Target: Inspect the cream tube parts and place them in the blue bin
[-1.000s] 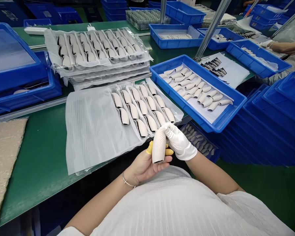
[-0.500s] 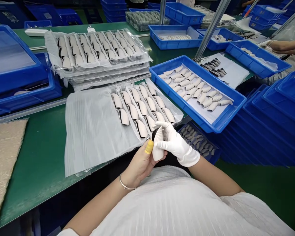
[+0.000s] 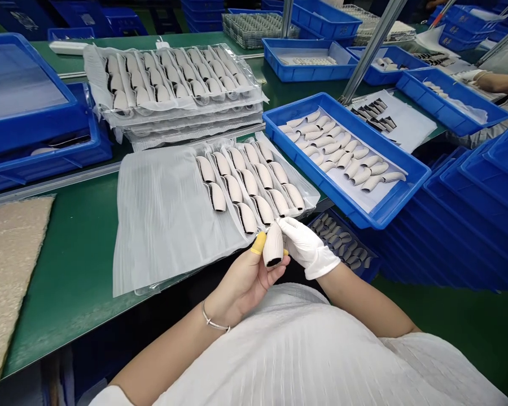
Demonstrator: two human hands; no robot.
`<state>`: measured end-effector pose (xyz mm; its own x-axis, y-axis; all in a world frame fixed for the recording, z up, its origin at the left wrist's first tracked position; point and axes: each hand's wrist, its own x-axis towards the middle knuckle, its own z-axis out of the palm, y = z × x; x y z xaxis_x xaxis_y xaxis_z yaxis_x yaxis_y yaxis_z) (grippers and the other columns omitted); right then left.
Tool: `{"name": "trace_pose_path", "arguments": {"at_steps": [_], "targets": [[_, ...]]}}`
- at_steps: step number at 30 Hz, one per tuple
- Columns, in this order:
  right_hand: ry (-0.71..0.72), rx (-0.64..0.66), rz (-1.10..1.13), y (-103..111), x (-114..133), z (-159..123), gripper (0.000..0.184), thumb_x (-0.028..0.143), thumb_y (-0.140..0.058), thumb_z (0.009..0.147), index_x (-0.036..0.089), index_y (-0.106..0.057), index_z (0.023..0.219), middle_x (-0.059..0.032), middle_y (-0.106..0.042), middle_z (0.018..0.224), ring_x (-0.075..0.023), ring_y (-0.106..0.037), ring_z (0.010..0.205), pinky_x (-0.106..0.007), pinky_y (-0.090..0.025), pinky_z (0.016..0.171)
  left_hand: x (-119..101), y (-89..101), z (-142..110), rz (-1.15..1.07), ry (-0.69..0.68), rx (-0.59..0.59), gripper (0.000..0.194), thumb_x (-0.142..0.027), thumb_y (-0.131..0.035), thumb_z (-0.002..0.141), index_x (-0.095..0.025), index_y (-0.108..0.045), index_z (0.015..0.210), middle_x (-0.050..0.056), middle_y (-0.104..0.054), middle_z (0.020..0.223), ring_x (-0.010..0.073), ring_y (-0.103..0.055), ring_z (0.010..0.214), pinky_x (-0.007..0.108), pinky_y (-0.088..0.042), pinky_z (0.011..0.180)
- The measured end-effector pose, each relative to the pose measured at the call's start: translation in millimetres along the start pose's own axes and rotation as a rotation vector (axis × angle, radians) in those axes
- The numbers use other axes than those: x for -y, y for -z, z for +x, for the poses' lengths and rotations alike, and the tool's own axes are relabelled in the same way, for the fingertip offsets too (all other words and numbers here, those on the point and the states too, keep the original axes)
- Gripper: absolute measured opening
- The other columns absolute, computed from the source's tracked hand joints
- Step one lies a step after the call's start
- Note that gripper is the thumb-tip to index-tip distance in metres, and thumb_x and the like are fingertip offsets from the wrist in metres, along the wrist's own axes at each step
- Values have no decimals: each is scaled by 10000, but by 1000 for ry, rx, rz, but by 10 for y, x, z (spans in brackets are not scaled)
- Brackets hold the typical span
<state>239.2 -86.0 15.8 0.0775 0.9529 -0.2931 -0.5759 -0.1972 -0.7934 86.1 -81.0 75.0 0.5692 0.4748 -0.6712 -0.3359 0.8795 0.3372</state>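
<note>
1. Ribbed pale shell (image 3: 273, 246): between both hands, in front of the white shirt (image 3: 313, 349), just off the near edge of the green desk (image 3: 76, 270).
2. Handling, by judgement: light, stiff, thin-walled; ribs should help grip, rim may chip. Best hold: around the sides, clear of the open mouth.
3. Long axis runs roughly shirt to desk. Dark mouth faces the wearer, tipped down; other end points deskward.
4. Left hand (image 3: 241, 282), yellow cover on thumb: fingers clamped on the shell's sides.
5. Right hand (image 3: 307, 245), white-gloved: fingers together on the far end.
6. Beyond: pale liner (image 3: 152, 225) with rows of similar shells (image 3: 248, 181); rightward, blue tray (image 3: 381, 217) bearing more.
</note>
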Motion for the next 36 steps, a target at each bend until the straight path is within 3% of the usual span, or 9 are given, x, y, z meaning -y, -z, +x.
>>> {"name": "trace_pose_path", "arguments": {"at_steps": [7, 11, 17, 23, 26, 29, 31, 33, 36], "targets": [[-20, -42, 39, -37, -62, -19, 261, 410, -819, 784, 195, -675, 816, 18, -657, 795, -118, -614, 750, -252, -519, 756, -6, -43, 4, -123, 52, -20, 296, -334, -498, 1014, -112, -620, 1166, 73, -717, 836, 135, -734, 680, 197, -620, 592], [-61, -40, 124, -82, -35, -23, 306, 457, -844, 743, 217, -705, 871, 5, -694, 878, -143, -644, 847, -268, -548, 841, -1, 7, 16, -189, 73, 8, 340, -367, -453, 1027, -97, -632, 1132, 74, -713, 818, 128, -725, 657, 184, -608, 575], [-64, 113, -48, -138, 106, 35, 344, 524, -826, 740, 232, -722, 889, -10, -682, 792, -162, -632, 719, -312, -565, 722, -43, 157, -45, -274, 87, 242, 415, -466, -505, 993, -84, -667, 970, 67, -695, 766, 93, -672, 581, 150, -570, 552], [16, 244, -314, -582, 323, 232, 375, 556, -809, 715, 221, -703, 846, -19, -656, 745, -156, -568, 615, -311, -485, 585, -120, 411, -98, -192, -33, 430, 474, -586, -627, 886, -124, -668, 981, 61, -697, 827, 95, -661, 631, 165, -547, 591], [45, 281, -535, -822, 494, 475, 334, 505, -779, 742, 200, -697, 849, -24, -640, 768, -149, -552, 638, -298, -455, 592, -226, 649, -135, 140, -307, 360, 540, -665, -571, 873, -160, -651, 1046, 89, -712, 917, 180, -702, 769, 290, -582, 708], [94, 275, -858, -960, 620, 806, 300, 473, -685, 829, 175, -687, 868, -18, -605, 766, -136, -523, 654, -286, -420, 613, -366, 949, -157, 820, -740, 99, 409, -574, -572, 916, -196, -666, 1041, 112, -693, 1039, 276, -661, 1003, 443, -532, 910], [101, 311, -1155, -1021, 623, 1010, 315, 463, -633, 871, 161, -652, 785, -5, -556, 708, -130, -490, 641, -281, -375, 607, -437, 1133, -144, 1259, -942, -84, 248, -428, -615, 928, -190, -676, 956, 117, -667, 1066, 310, -600, 1096, 493, -478, 974], [77, 381, -1460, -1090, 558, 1159, 352, 433, -598, 899, 160, -583, 678, 12, -480, 633, -125, -439, 610, -283, -323, 590, -465, 1265, -108, 1522, -1040, -160, 160, -321, -601, 940, -178, -658, 895, 115, -651, 1026, 314, -583, 1094, 504, -480, 954], [-3, 478, -1789, -1234, 392, 1268, 340, 382, -572, 916, 160, -563, 659, 6, -459, 607, -135, -427, 594, -291, -301, 578, -439, 1355, -43, 1680, -1107, -166, 137, -254, -556, 961, -169, -633, 886, 101, -632, 964, 288, -591, 1054, 472, -509, 915]]}}
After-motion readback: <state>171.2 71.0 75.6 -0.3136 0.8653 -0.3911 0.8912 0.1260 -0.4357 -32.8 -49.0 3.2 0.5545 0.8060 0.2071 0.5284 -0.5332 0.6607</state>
